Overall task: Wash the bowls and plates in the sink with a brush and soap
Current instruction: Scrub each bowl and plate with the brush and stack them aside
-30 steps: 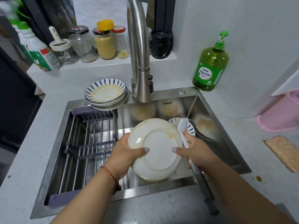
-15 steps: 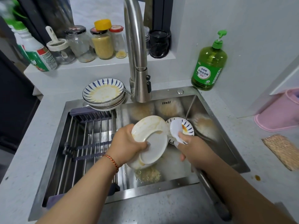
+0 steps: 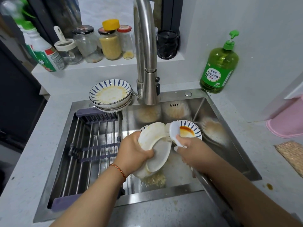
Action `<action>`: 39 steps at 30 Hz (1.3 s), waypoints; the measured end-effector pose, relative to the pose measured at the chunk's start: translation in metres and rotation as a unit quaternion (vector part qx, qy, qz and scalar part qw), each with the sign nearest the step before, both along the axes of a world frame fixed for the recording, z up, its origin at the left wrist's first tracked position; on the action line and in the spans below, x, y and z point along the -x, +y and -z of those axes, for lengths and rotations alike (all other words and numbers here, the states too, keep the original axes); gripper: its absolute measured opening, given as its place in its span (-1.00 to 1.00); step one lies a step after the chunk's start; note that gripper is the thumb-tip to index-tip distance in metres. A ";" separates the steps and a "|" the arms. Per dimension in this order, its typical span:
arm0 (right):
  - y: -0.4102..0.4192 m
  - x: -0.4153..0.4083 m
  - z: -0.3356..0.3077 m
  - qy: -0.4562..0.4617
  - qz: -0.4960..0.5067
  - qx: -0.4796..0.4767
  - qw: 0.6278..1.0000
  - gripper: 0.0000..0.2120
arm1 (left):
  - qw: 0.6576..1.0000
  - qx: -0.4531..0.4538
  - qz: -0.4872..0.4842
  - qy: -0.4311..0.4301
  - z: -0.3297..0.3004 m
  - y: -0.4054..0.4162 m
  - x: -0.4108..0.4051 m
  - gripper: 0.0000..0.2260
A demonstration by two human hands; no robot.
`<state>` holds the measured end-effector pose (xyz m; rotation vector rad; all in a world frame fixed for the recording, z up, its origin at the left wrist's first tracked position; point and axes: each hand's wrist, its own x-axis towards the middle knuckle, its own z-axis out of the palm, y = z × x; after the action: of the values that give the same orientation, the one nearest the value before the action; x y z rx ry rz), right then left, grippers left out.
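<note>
Nearest, a white plate (image 3: 155,149) was held on edge over the sink (image 3: 218,122) basin, gripped at its rim by the left hand (image 3: 132,152). The brush (image 3: 174,133) was clasped in the right hand (image 3: 191,150), bristles laid against the plate's stained upper rim. Scrubbing of this plate was judged under way. Behind, a sauce-smeared patterned bowl (image 3: 191,131) lay on the basin floor. Farther back, stacked dirty bowls (image 3: 110,94) rested on the sink's edge; the soap bottle (image 3: 218,66) stood at the right corner. Next, a turn of the plate seemed called for.
</note>
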<state>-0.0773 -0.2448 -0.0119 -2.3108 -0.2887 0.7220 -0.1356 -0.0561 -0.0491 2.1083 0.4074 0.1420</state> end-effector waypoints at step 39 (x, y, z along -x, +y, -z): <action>0.002 -0.006 0.010 0.098 0.098 -0.106 0.985 -0.52 | 0.957 0.245 -0.154 -0.032 0.014 0.005 0.009 -0.66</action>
<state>-0.0709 -0.2427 -0.0215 -2.0165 -0.0439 0.7718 -0.1444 -0.0509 -0.0626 1.5398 0.6576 0.2611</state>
